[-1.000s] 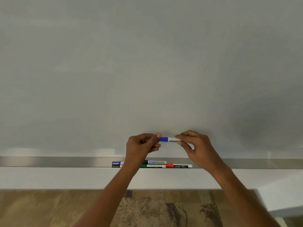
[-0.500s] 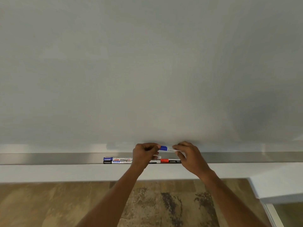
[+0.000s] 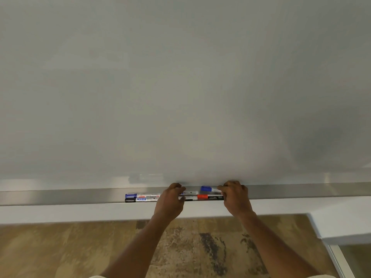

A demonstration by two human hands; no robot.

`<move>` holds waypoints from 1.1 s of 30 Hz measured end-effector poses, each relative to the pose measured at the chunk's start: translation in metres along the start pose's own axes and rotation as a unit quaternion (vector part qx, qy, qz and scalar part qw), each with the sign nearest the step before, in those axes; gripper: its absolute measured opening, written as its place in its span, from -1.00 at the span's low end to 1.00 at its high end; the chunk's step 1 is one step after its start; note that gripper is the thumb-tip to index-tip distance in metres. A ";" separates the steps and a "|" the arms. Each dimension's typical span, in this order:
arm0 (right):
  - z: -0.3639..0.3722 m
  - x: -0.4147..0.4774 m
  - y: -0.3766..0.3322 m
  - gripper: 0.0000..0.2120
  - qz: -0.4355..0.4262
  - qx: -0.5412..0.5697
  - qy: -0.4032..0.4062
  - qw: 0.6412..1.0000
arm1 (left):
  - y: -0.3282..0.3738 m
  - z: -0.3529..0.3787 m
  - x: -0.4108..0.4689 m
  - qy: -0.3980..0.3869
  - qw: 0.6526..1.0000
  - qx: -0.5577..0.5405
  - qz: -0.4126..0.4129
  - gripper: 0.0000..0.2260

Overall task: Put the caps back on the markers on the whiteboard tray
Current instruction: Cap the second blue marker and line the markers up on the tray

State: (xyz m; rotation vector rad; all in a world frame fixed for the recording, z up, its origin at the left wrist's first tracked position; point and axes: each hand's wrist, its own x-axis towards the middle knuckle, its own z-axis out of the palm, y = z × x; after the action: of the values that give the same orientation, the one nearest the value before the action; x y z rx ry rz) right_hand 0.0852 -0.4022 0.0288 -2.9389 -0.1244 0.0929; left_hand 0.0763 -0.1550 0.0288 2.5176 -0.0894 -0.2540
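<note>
The right hand (image 3: 235,195) is pinching a marker with a blue cap (image 3: 208,189) by its white end. The cap is on. The marker is sitting low over the whiteboard tray (image 3: 70,196), just above the other markers. The left hand (image 3: 170,199) is curling over the tray, and its fingers are covering the markers there, so I cannot tell if it is holding one. A blue-capped marker (image 3: 142,195) and a black-capped marker (image 3: 140,200) are lying on the tray to the left. A red marker (image 3: 209,197) is lying between the hands. The whiteboard (image 3: 180,87) is filling the top.
</note>
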 end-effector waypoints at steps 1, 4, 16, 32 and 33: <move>0.000 0.001 -0.001 -0.67 0.001 -0.017 -0.011 1.000 | -0.001 0.001 0.001 -0.003 1.000 0.012 0.008 -0.68; 0.001 0.005 -0.003 -0.60 -0.002 -0.059 -0.031 0.998 | -0.003 0.002 0.003 -0.014 0.999 0.036 0.025 -0.68; 0.005 0.008 -0.012 -0.67 -0.041 -0.169 -0.072 0.982 | -0.014 0.009 0.004 -0.024 0.999 0.039 0.014 -0.67; 0.013 0.003 -0.027 -0.54 -0.086 -0.117 -0.075 0.987 | -0.020 0.010 0.001 -0.009 0.999 0.042 0.026 -0.69; 0.013 0.003 -0.027 -0.54 -0.087 -0.116 -0.076 0.987 | -0.019 0.010 0.001 -0.009 0.999 0.043 0.027 -0.69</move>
State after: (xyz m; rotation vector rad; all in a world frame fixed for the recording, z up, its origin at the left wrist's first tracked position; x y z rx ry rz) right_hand 0.0848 -0.3729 0.0211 -3.1324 -0.4413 0.2968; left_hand 0.0758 -0.1451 0.0091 2.5948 -0.1781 -0.2555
